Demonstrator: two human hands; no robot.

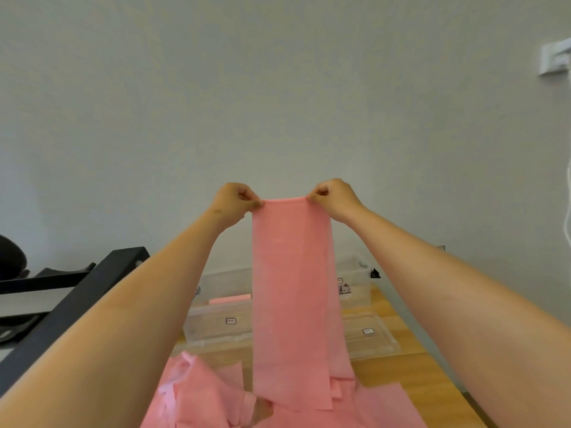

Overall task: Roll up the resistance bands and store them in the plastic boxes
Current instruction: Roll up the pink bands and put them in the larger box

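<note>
A long pink resistance band (292, 304) hangs flat in front of me, held up by its top edge. My left hand (236, 202) pinches the top left corner and my right hand (333, 197) pinches the top right corner. The band's lower end drapes onto a heap of more pink bands (210, 393) on the wooden table (426, 378). Behind the hanging band stand clear plastic boxes (222, 285), one with a rolled pink band (230, 299) inside. Two clear lids (216, 327) lie flat in front of them.
A second clear box (355, 279) stands at the back right, partly hidden by the band. A black metal frame (77, 310) runs along the table's left side. A plain wall rises behind, with a white socket (554, 58) at the upper right.
</note>
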